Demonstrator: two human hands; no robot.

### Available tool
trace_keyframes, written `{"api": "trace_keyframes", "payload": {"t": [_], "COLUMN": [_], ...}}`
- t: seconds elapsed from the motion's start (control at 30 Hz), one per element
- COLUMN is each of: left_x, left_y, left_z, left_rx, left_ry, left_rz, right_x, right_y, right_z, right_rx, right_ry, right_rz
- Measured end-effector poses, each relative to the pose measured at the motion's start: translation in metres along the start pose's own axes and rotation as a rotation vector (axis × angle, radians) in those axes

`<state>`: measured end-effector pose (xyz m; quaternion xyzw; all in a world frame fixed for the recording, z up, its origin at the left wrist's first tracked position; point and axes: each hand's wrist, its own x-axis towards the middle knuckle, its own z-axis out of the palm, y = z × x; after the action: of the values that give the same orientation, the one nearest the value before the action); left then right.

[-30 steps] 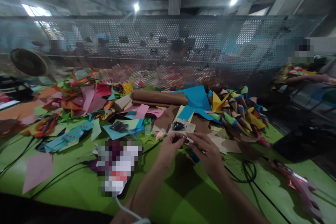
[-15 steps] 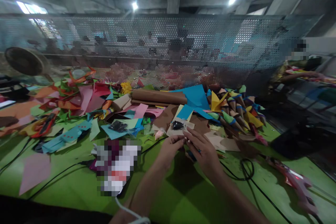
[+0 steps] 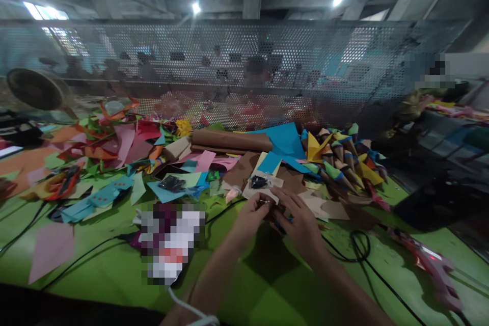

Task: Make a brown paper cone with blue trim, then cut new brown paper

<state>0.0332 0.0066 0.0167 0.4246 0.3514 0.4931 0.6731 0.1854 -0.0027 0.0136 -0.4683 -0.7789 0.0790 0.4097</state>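
Note:
My left hand [image 3: 250,221] is closed in a pinch, thumb against fingertips, close to my right hand's fingers. Whatever lies between its fingertips is too small to make out. My right hand [image 3: 300,224] curls around a small brown and blue paper piece [image 3: 281,225], which its fingers and palm mostly hide. Both hands meet above the green table [image 3: 267,285]. Just beyond the fingertips lies a clear bag of small black pieces [image 3: 260,181] on pale paper.
Brown paper cones [image 3: 344,163] with blue bands are heaped at the back right. A pink glue gun [image 3: 431,265] with a cord lies on the right. Coloured paper [image 3: 126,142] covers the back left, near scissors [image 3: 64,183]. A blurred-out white packet [image 3: 179,244] lies left of my arms.
The fingers of both hands have shifted slightly, with my left fingertips curling in more. At the far right, another person's arm has moved back.

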Motion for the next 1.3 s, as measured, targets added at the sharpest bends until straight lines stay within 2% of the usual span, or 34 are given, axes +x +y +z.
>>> {"api": "trace_keyframes", "payload": {"t": [0.2, 0.4, 0.67, 0.8, 0.97, 1.17, 1.3], "left_x": [0.003, 0.001, -0.004, -0.004, -0.003, -0.002, -0.006], "left_y": [-0.005, -0.004, 0.002, 0.003, 0.001, -0.001, 0.003], "left_z": [-0.006, -0.005, -0.003, -0.002, -0.001, 0.000, 0.006], "left_rx": [-0.102, -0.069, -0.093, -0.039, -0.028, -0.131, -0.137], "left_ry": [0.047, 0.034, -0.073, -0.111, -0.075, 0.017, 0.071], "left_rz": [-0.056, -0.042, -0.090, -0.055, -0.025, 0.007, 0.030], "right_x": [0.000, 0.001, 0.002, 0.002, 0.003, 0.005, 0.006], "right_y": [-0.001, -0.003, -0.003, 0.000, 0.000, -0.001, -0.003], "right_z": [-0.002, -0.002, -0.005, -0.004, -0.003, -0.009, -0.015], "right_rx": [0.014, 0.054, 0.110, 0.171, 0.334, 0.630, 0.629], "right_ry": [0.080, 0.096, 0.115, 0.108, 0.067, 0.012, 0.078], "right_rz": [-0.021, -0.008, 0.082, 0.111, 0.186, 0.409, 0.380]}}
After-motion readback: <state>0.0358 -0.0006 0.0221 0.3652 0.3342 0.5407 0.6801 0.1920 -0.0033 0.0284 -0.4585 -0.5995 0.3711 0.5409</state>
